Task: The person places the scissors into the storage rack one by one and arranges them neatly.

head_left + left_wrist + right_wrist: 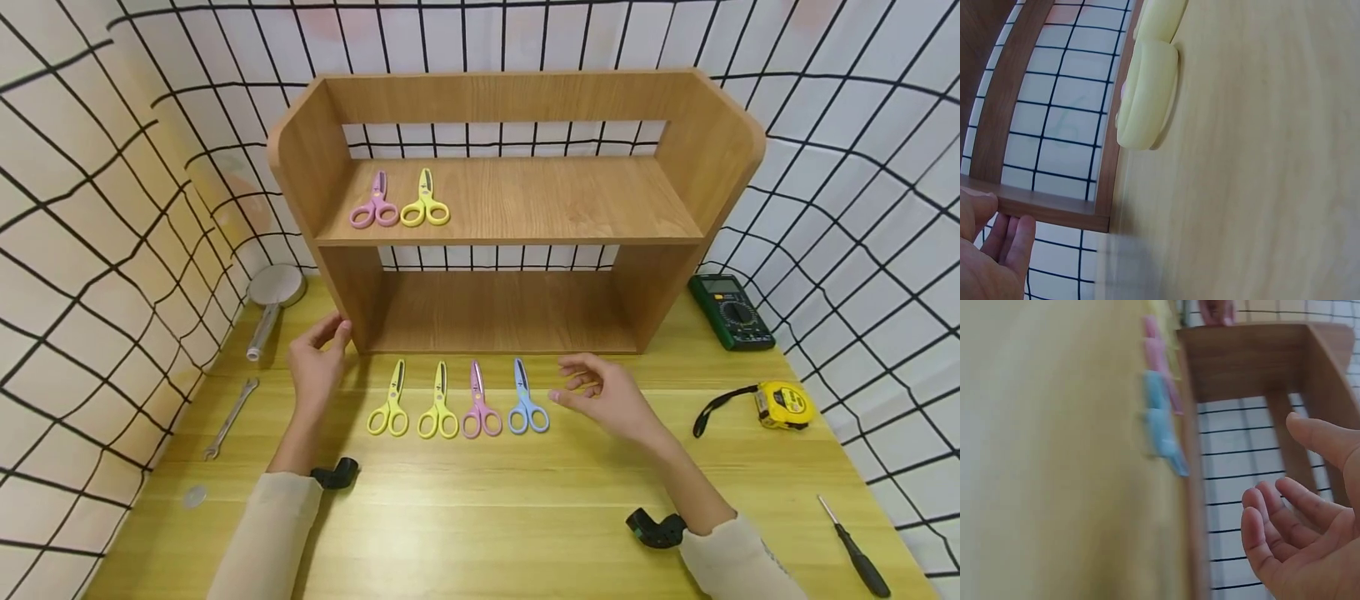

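Four pairs of plastic-handled scissors lie in a row on the yellow wood-grain table [487,517] before the brown two-tier wooden shelf [525,192]: two yellow pairs [393,403] [439,403], one pink pair [477,400] and one blue pair [523,396]. Their finger rings face the person and their blades the shelf, presumably so that each offers its handles first. Another pink pair [377,200] and another yellow pair [426,200] lie likewise at the upper tier's left, side by side, apparently so that neither covers the other.

The left hand [317,358], fingers loose, touches the shelf's lower left panel, perhaps for steadiness; how firmly cannot be told. The right hand [607,400], relaxed and holding nothing, hangs near the blue pair, thumb and fingers parted. The green multimeter [731,312] and yellow tape measure [784,405] lie off to the right, likely out of the hands' way.
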A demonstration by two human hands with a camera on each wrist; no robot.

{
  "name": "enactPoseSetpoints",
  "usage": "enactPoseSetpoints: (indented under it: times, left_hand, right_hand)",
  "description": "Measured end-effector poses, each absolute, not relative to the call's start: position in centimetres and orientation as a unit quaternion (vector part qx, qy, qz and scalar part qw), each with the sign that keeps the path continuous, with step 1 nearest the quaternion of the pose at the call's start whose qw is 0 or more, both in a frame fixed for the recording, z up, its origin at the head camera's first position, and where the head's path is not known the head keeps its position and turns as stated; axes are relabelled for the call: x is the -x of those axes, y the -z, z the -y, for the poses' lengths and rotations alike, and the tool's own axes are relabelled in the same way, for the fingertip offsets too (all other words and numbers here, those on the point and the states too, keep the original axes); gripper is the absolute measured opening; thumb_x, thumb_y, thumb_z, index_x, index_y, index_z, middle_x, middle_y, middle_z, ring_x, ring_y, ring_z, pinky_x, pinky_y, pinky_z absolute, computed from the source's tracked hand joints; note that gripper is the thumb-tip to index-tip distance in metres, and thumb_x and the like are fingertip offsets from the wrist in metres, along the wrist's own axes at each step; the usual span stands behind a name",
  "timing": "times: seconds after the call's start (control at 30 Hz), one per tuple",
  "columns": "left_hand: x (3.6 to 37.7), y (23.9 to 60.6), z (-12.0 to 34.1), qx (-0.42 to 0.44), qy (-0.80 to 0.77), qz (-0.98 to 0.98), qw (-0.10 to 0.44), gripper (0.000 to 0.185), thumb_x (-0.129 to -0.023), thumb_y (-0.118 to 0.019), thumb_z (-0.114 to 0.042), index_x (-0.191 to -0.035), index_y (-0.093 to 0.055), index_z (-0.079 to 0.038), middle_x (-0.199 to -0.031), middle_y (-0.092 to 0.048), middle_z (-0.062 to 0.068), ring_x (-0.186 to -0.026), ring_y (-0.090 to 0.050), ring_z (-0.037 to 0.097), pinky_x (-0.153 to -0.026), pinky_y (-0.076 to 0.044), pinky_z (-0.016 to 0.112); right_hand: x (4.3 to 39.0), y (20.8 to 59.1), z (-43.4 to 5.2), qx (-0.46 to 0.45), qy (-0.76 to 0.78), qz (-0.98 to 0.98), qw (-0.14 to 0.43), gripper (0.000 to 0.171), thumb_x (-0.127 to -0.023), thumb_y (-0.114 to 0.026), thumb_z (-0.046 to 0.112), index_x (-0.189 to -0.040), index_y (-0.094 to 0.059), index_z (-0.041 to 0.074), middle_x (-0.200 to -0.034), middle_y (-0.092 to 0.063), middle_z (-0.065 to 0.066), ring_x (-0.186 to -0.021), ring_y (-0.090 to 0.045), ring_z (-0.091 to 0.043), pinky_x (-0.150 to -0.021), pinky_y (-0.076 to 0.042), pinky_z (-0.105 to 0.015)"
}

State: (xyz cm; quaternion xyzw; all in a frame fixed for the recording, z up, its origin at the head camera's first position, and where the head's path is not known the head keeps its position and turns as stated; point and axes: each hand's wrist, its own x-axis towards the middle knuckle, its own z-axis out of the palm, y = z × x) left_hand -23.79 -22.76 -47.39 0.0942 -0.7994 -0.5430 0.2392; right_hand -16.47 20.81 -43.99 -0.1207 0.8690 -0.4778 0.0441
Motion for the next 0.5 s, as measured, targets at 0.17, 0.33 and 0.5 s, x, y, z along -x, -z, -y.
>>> enactPoseSetpoints:
  times: [0.17, 0.33, 0.5]
  left_hand:
    - [23.9, 47.5, 22.6, -0.098, 0.537, 0.803, 0.241, 0.033, -0.098, -0.072, -0.028, -0.126, -0.075, -0.010, -0.118, -0.077, 0.011, -0.113, -0.072, 0.024, -0.099, -0.055, 0.043]
    - [23.9, 47.4, 22.7, -0.095, 0.535, 0.803, 0.245, 0.033, -0.098, -0.072, -0.027, -0.126, -0.075, -0.008, -0.119, -0.077, 0.013, -0.113, -0.072, 0.026, -0.101, -0.054, 0.046]
    - [23.8, 47.3, 22.6, -0.102, 0.531, 0.806, 0.240, 0.033, -0.099, -0.072, -0.029, -0.127, -0.075, -0.010, -0.120, -0.077, 0.010, -0.114, -0.072, 0.023, -0.094, -0.055, 0.030]
  right_hand:
    - [15.6, 47.0, -20.5, 0.110, 0.479, -0.868, 0.073, 0.057, -0.089, -0.083, 0.023, -0.137, -0.062, 0.002, -0.126, -0.069, -0.017, -0.106, -0.066, -0.027, -0.082, -0.055, -0.026]
    - [15.3, 48.2, -19.9, 0.099, 0.486, -0.862, 0.101, 0.061, -0.088, -0.084, 0.025, -0.139, -0.060, 0.003, -0.127, -0.068, -0.016, -0.109, -0.063, -0.028, -0.087, -0.055, -0.031]
    - [15.3, 48.6, -19.3, 0.091, 0.469, -0.873, 0.104, 0.061, -0.085, -0.087, 0.030, -0.136, -0.064, 0.005, -0.123, -0.069, -0.012, -0.102, -0.060, -0.024, -0.085, -0.051, -0.031]
